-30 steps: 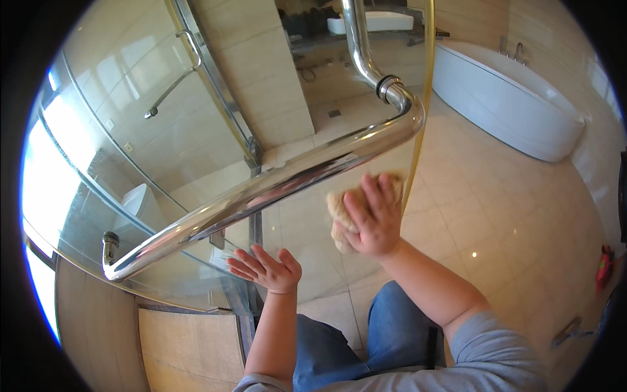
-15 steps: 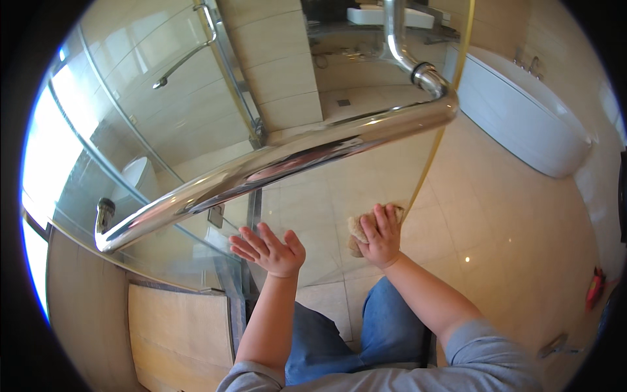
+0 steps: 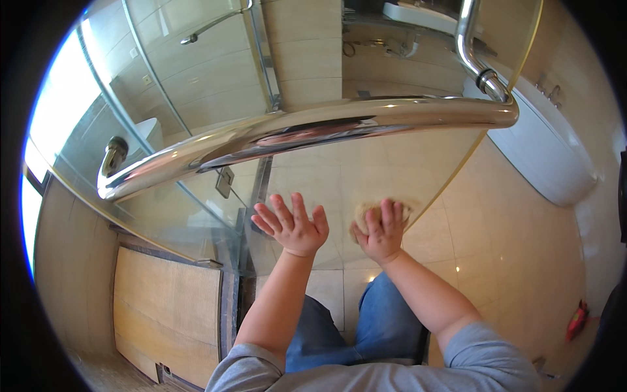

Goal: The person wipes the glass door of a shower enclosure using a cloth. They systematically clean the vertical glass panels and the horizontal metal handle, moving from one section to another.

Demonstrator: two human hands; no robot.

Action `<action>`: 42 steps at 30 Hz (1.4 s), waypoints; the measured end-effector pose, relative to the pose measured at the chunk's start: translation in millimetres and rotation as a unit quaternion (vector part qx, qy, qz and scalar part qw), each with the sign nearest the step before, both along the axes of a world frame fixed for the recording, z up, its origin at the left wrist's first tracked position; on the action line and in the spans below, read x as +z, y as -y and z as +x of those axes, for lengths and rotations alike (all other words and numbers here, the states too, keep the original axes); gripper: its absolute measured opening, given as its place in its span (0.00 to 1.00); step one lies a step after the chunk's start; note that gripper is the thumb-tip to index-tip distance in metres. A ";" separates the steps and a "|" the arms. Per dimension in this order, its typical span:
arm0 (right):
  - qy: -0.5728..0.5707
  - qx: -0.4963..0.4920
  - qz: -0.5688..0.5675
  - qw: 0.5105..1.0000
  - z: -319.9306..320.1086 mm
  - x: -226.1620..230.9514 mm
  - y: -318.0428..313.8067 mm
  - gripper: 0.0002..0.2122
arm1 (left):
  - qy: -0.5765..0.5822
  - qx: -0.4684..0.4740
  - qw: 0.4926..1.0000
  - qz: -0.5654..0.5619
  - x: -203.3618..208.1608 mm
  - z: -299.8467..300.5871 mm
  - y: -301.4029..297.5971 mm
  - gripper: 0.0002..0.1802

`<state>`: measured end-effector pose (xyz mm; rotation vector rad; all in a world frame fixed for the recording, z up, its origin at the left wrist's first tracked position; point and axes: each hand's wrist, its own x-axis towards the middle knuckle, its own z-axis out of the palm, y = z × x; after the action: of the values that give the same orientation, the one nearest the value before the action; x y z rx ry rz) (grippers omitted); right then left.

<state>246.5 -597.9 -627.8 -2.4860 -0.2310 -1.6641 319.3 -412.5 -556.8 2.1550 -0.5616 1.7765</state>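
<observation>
A tan cloth lies bunched against the clear glass door. My right hand presses it there, close to the door's yellowish right edge, with the fingers bent over the cloth. To its left, my left hand is raised with fingers spread and holds nothing. Its palm faces the pane; whether it touches the glass I cannot tell. Above both hands a thick, shiny metal handle runs across the door.
A white bathtub stands at the right beyond the door. Through the glass I see a sink and a toilet. A ribbed beige mat lies at lower left. Near the right wall is a small red object on the tiles.
The door and its handle sit differently in view, the handle now more level. My left hand has shifted up and right. The cloth is now pressed flatter on the glass, under my right fingers.
</observation>
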 end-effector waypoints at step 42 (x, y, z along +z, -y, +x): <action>0.024 0.026 -0.069 0.997 33.1 20.1 -133.9 0.22 | -0.105 -0.133 0.982 -0.086 -25.8 -8.4 -95.5 0.22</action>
<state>279.6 -464.0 -607.7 -2.5148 -0.4266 -1.7431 310.9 -316.9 -582.6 2.0091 -0.5880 1.3849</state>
